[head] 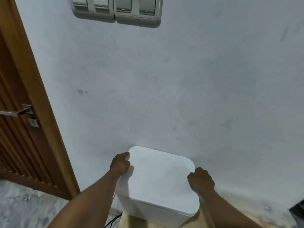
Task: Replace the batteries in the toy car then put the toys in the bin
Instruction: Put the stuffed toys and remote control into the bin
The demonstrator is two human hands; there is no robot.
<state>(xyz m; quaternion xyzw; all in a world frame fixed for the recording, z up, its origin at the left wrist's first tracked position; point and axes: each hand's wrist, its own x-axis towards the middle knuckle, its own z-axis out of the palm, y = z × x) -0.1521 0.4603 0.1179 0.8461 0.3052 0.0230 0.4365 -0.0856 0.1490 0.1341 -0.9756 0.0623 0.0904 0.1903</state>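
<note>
A white bin (153,213) with a closed, rounded white lid (161,180) stands against the wall, low in the head view. My left hand (120,164) grips the lid's left edge, fingers curled over the rim. On the lid's right edge, my right hand (201,181) grips with curled fingers. No toy car, batteries or other toys are visible.
A pale wall (164,79) rises directly behind the bin, with light switches (116,9) at the top. A brown wooden door (19,129) with a metal handle (16,111) is at the left. Marbled floor (24,208) lies at lower left; a dark cable (113,221) runs beside the bin.
</note>
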